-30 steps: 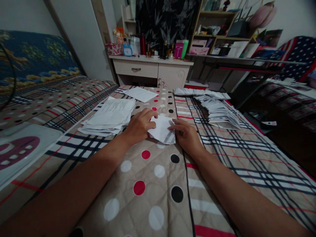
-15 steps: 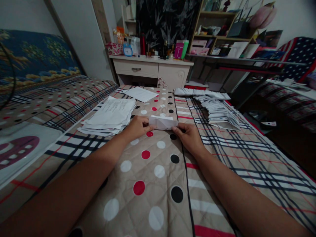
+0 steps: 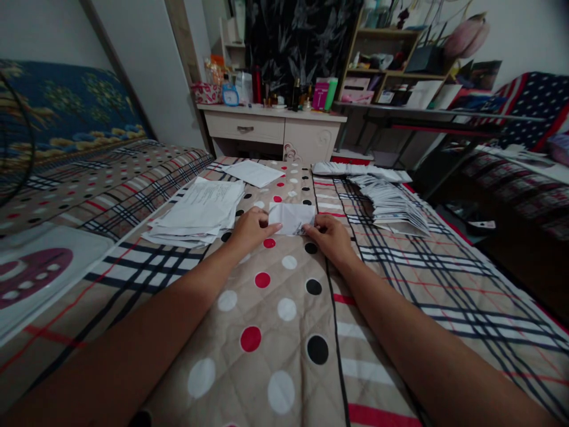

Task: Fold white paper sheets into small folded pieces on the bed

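Note:
A small white folded sheet of paper (image 3: 291, 217) is held between my two hands, just over the dotted bedspread (image 3: 267, 308). My left hand (image 3: 254, 228) pinches its left edge, thumb on the near face. At the right edge my right hand (image 3: 331, 234) pinches it the same way, beside a few dark marks on the paper. Left of my left hand lies a stack of white sheets (image 3: 195, 210), the top one with writing. Beyond the stack rest a few more white sheets (image 3: 254, 172). To the right, many folded papers (image 3: 393, 201) stand in a fanned row.
A second row of folded papers (image 3: 360, 171) lies at the bed's far right. Behind the bed stands a white dresser (image 3: 249, 124) with bottles and boxes. A white plastic bag (image 3: 89, 243) with a purple print lies at the left.
The paper now shows a taller, flatter face with dark marks near its right corner; before, it was a narrower folded strip. Both hands stay at its ends.

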`<move>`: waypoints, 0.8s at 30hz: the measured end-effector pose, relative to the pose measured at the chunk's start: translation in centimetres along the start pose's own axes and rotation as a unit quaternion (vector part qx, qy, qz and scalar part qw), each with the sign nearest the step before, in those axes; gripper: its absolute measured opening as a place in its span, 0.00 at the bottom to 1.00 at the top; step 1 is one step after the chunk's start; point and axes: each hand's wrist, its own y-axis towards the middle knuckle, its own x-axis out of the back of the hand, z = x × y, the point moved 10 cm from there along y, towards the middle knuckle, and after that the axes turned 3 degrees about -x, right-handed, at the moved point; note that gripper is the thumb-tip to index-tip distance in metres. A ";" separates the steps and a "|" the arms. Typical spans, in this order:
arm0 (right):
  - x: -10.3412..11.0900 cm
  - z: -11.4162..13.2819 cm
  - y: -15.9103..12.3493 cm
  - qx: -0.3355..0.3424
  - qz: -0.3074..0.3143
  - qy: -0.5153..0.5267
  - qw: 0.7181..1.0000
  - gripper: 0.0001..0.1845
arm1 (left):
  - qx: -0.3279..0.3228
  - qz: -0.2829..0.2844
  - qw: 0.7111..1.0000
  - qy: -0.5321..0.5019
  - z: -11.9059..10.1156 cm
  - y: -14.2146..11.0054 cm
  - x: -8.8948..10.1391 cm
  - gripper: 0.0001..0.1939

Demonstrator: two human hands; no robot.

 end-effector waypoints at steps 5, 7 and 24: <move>-0.8 -0.8 0.0 -0.011 0.035 0.244 0.969 0.08 | 0.008 0.020 0.992 -0.121 -0.1 -0.2 -0.3 0.12; -0.5 -0.8 0.0 -0.005 0.021 0.316 0.949 0.06 | 0.012 0.021 0.987 -0.161 -0.2 -0.2 -0.4 0.11; -0.7 -1.3 -0.3 -0.040 0.032 0.367 0.929 0.08 | -0.027 0.049 0.954 -0.295 -2.2 -0.5 -0.8 0.12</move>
